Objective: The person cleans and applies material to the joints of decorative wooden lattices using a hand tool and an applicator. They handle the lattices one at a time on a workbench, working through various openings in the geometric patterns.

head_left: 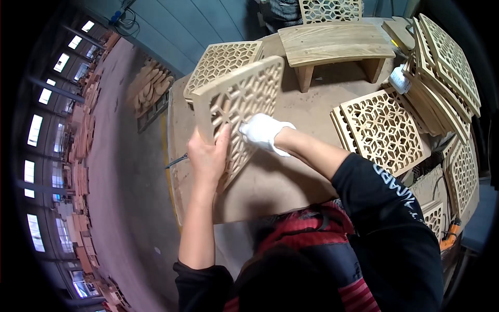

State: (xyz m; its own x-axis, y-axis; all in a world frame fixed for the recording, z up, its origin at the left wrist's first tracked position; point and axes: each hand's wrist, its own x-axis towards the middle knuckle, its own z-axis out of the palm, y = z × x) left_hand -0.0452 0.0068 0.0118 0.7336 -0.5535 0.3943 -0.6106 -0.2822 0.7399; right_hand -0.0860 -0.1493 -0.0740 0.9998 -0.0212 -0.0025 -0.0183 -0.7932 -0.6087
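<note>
A pale wooden lattice panel (253, 96) stands tilted up on edge above the worktable (306, 112). My bare left hand (208, 155) grips its near left edge, the thumb lying against the pierced face. In a white glove, my right hand (264, 132) presses on that face with its fingers curled in. Whatever lies under those fingertips, if anything, is hidden. Behind the held panel, another lattice panel (223, 61) rests at the table's far left. A small stack of lattice panels (383, 127) lies to the right of my right forearm.
A low wooden bench (335, 42) stands at the table's back. Panels lean in a tall stack (449, 65) at the right, near a white bundle (399, 79). An orange tool (450, 235) hangs lower right. A dark thin tool (175, 161) juts over the left edge. Checkered cloth (282, 14) shows behind.
</note>
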